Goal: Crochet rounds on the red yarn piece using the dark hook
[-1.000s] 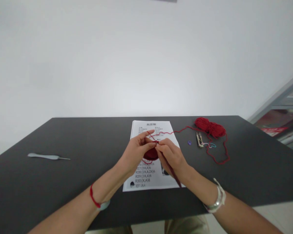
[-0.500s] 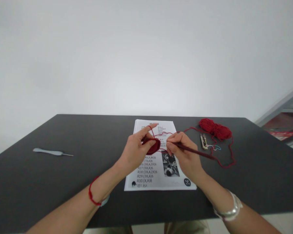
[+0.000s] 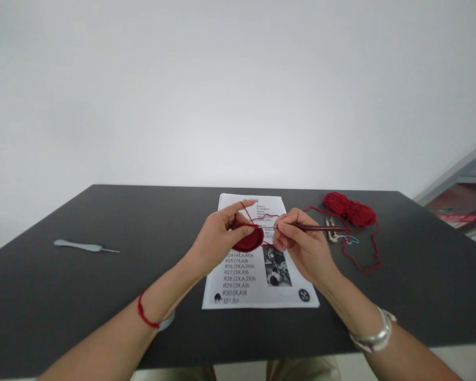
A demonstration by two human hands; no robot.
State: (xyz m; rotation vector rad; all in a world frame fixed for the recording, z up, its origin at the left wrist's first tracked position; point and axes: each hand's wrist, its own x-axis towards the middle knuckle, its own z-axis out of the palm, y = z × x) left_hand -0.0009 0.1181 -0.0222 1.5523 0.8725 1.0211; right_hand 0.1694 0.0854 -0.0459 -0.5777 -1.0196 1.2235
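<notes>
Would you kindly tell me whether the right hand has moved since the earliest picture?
Yes: against the printed sheet, the right hand has shifted rightward.

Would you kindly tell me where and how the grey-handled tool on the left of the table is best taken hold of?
I would pinch the grey-handled tool around the middle of its thick handle, coming from above. It lies flat on the dark table, its thin metal shaft pointing right, so the handle seems the fuller grip.
</notes>
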